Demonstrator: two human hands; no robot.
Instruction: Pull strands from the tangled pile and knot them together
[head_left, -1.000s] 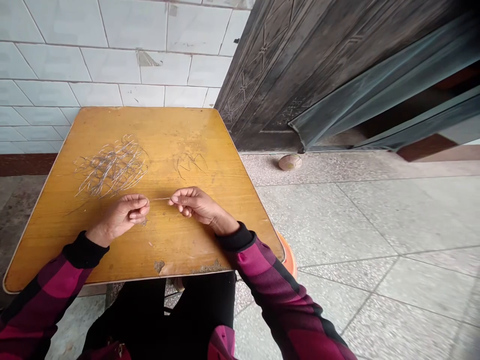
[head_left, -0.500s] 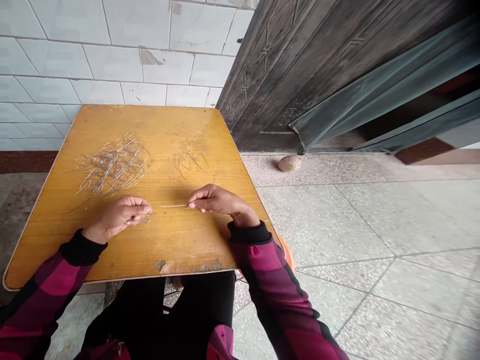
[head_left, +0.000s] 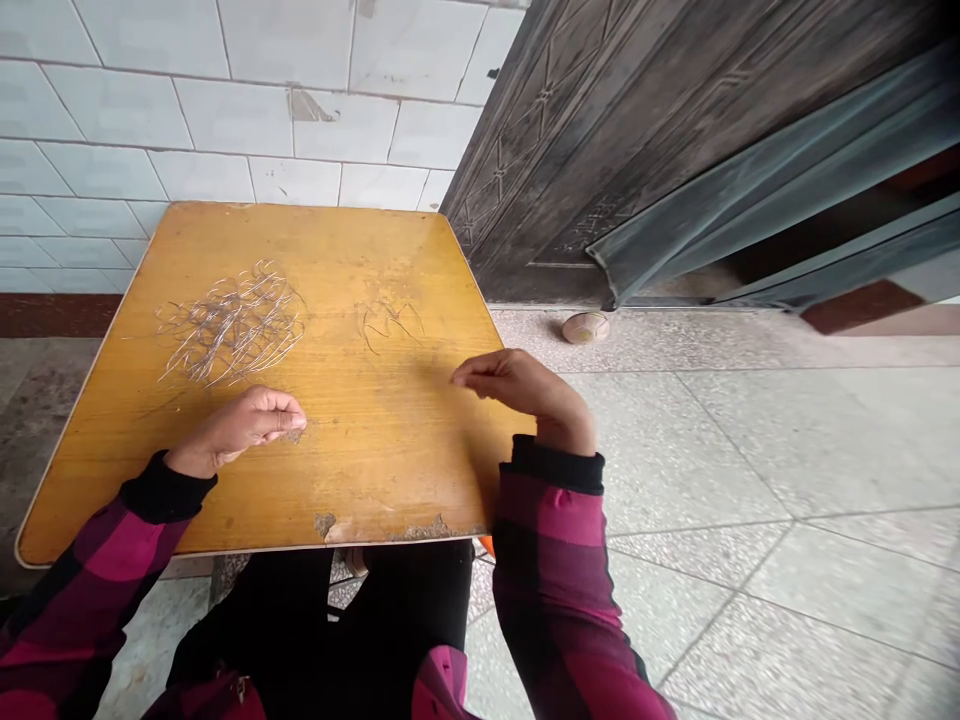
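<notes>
My left hand [head_left: 259, 425] is closed in a pinch low over the left part of the wooden table; what its fingertips hold, if anything, is too small to make out. Above the table's right edge is my right hand [head_left: 529, 390], also pinched, its wrist bent and its fingertips pointing left. No wire shows clearly between its fingers. Beyond my left hand lies a tangled pile of thin shiny wires [head_left: 236, 325]. A few separate bent wires [head_left: 391, 322] lie farther back, to the right of the pile.
The yellow-brown table [head_left: 360, 460] has a chipped front edge above my legs. White wall tiles [head_left: 240, 115] stand behind it. A dark carved door [head_left: 600, 150] with a hanging cloth is at right, with a roundish stone-like object [head_left: 586, 328] on the floor by it.
My right hand has moved right and slightly away from me, widening the gap between the hands. The straight wire seen between them is no longer visible. My left hand has barely moved.
</notes>
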